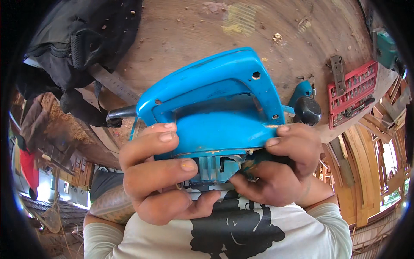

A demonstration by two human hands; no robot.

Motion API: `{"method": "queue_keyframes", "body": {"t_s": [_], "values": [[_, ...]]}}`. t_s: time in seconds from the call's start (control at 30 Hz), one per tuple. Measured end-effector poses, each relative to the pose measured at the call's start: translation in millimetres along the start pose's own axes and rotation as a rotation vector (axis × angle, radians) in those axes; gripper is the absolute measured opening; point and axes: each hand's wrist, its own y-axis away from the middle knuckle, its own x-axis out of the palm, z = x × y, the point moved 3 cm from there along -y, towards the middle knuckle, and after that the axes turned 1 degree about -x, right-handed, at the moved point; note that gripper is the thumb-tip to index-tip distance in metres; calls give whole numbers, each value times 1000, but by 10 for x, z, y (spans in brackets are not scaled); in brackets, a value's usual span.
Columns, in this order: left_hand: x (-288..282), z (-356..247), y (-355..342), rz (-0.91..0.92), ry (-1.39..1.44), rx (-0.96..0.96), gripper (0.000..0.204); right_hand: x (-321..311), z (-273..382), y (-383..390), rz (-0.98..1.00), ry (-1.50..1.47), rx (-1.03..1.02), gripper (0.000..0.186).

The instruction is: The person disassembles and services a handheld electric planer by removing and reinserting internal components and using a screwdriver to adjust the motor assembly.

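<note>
Scuffed brown plywood, its surface curved by the lens and dotted with wood crumbs, forms the workbench [181, 56] across the upper part of the frame. At far left hangs a bright red cloth [29, 170], with loose, flaky tan wood shavings [71, 123] right of it. Crumpled black fabric makes up the soft zippered bag [73, 41] at upper left; a flat grey metal strip [114, 82] slants out beside it.

Near lower centre-left, the left hand [151, 185] is half closed, bent fingers gripping the left underside of a glossy blue plastic power tool with a looped handle [220, 129]. That tool fills the centre, held in front of a white shirt with a black print [241, 233]; a rounded black knob [307, 111] juts from its right end. Right of centre, the right hand [284, 172] is curled, fingertips pressed to the tool's lower right edge.

Farther right, a curved blue plastic piece [302, 91] lies near a rectangular red plastic case [355, 93] filled with small metal bits. Long, smooth-faced tan planks [360, 164] stand at far right.
</note>
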Motion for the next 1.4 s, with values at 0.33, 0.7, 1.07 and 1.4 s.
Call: {"method": "queue_keyframes", "body": {"t_s": [0.33, 0.7, 1.07, 1.4], "values": [[-16, -37, 28, 30, -4, -21, 56, 59, -22, 43, -90, 21, -74, 35], [40, -98, -41, -31, -15, -78, 50, 26, 5, 18, -64, 13, -63, 38], [-152, -78, -138, 209, -100, -41, 51, -62, 12, -23, 32, -64, -47, 37], [-88, -117, -240, 247, -64, 46, 47, -595, -468, 600, -693, -962, 313, 22]]}}
